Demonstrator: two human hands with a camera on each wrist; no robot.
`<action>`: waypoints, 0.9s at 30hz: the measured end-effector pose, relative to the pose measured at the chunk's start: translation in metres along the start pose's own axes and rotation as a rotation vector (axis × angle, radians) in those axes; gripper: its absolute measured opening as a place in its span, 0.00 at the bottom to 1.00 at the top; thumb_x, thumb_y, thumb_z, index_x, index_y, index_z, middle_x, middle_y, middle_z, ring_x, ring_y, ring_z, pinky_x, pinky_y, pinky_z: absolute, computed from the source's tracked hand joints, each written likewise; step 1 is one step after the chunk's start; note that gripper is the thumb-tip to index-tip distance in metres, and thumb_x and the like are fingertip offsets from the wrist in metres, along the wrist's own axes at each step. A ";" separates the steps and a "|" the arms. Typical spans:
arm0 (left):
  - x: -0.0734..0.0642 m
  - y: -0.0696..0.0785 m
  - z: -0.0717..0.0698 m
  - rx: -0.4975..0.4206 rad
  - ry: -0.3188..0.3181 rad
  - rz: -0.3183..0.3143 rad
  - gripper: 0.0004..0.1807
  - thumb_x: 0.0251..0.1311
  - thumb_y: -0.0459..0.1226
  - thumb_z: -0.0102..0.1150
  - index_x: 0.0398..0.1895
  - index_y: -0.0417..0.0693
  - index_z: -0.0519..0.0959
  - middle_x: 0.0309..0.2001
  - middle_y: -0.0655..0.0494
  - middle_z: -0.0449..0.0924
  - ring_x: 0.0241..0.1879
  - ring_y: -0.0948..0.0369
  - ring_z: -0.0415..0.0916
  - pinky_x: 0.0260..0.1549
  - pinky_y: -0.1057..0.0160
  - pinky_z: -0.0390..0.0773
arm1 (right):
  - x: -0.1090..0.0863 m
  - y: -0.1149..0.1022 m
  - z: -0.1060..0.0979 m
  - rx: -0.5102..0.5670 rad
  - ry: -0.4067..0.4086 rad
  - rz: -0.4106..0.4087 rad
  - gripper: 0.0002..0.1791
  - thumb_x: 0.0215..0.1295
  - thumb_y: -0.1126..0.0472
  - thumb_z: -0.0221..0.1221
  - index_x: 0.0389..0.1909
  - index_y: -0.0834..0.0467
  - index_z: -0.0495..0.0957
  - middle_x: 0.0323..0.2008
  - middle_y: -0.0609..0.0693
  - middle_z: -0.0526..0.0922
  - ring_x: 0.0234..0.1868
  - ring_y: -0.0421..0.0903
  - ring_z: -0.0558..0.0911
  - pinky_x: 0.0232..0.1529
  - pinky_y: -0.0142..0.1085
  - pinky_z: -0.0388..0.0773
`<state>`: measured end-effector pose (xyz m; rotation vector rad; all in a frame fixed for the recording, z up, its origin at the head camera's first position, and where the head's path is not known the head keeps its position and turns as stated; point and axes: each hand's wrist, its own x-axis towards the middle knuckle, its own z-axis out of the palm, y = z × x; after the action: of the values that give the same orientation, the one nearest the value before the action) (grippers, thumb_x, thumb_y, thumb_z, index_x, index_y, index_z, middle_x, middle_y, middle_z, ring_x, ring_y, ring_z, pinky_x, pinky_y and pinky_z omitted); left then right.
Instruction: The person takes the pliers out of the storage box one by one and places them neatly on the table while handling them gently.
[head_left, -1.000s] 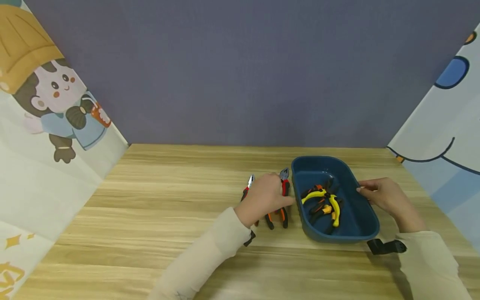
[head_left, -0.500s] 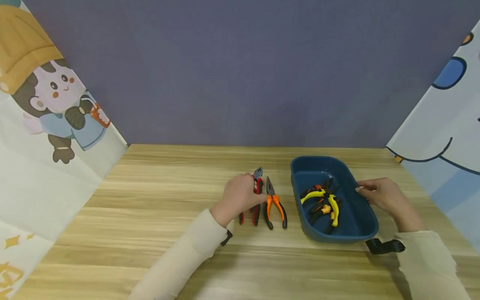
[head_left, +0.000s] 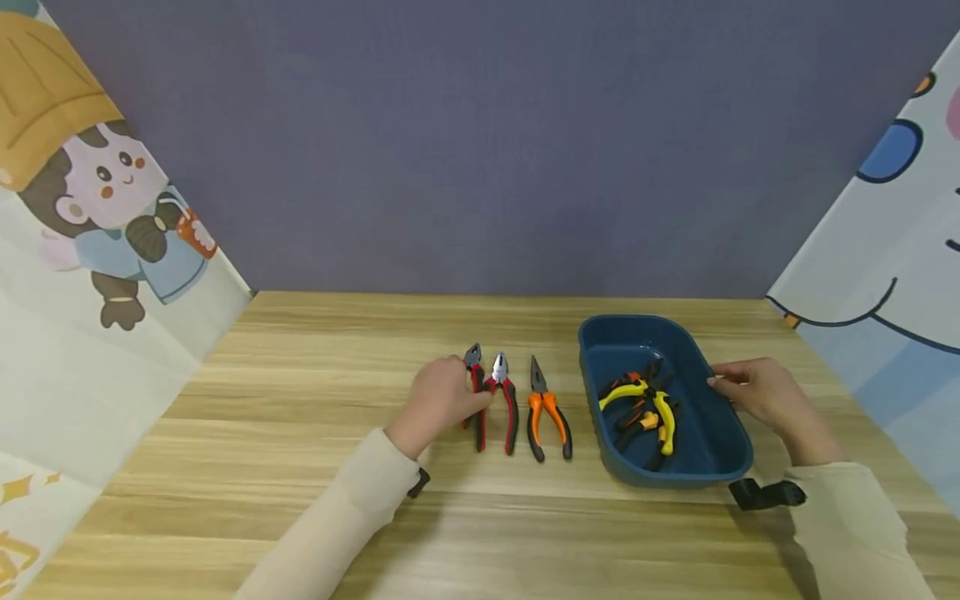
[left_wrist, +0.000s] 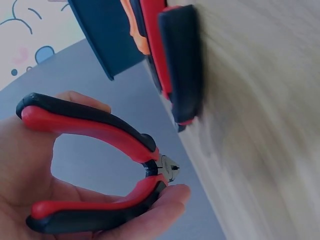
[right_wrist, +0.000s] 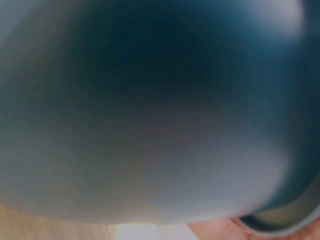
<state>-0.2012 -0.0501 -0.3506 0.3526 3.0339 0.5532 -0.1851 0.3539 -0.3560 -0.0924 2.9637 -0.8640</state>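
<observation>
My left hand [head_left: 438, 396] grips a pair of red-and-black pliers [left_wrist: 95, 122], its handles spread between thumb and fingers. In the head view, the grey head of these pliers shows just past my fingers. Right beside them on the table lies a second pair of red-and-black pliers [head_left: 511, 408] with a silver head. Farther right are orange-and-black long-nose pliers [head_left: 537, 400], handles apart. My right hand [head_left: 768, 404] pinches the right rim of a dark blue plastic tub [head_left: 712, 425]. In the right wrist view the tub's blurred wall [right_wrist: 150, 150] hides most of that hand.
Inside the tub lie several pliers, among them yellow-and-black pliers [head_left: 664, 421], heaped toward its left side. A grey-blue panel [head_left: 480, 150] stands behind the wooden table [head_left: 225, 467]. Printed white sheets [head_left: 90, 350] flank both sides.
My left hand has moved left, away from the tub, carrying the red-and-black pliers. The silver-headed pliers and the orange pliers have come into full view. My right hand has stayed at the tub's rim.
</observation>
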 end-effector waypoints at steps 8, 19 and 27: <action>0.000 -0.009 0.002 -0.001 -0.049 -0.031 0.26 0.49 0.48 0.65 0.05 0.47 0.65 0.24 0.53 0.70 0.17 0.62 0.62 0.17 0.66 0.63 | 0.000 0.000 0.001 -0.003 -0.004 0.012 0.22 0.68 0.61 0.53 0.54 0.77 0.70 0.46 0.76 0.75 0.32 0.53 0.83 0.30 0.41 0.80; 0.003 -0.017 0.008 -0.024 -0.058 -0.061 0.22 0.50 0.47 0.65 0.11 0.46 0.68 0.20 0.54 0.68 0.15 0.62 0.62 0.15 0.67 0.62 | 0.001 0.000 0.001 0.003 -0.014 0.024 0.23 0.69 0.60 0.52 0.55 0.76 0.70 0.47 0.76 0.75 0.31 0.51 0.83 0.30 0.41 0.80; 0.007 -0.021 0.013 0.014 -0.064 -0.087 0.23 0.50 0.50 0.66 0.10 0.47 0.69 0.19 0.55 0.70 0.18 0.61 0.66 0.16 0.66 0.64 | 0.002 0.000 0.001 -0.016 0.001 0.007 0.22 0.68 0.60 0.53 0.54 0.76 0.71 0.46 0.76 0.75 0.30 0.50 0.83 0.29 0.41 0.79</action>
<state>-0.2118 -0.0629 -0.3697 0.2322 2.9760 0.5058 -0.1866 0.3532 -0.3566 -0.0831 2.9704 -0.8394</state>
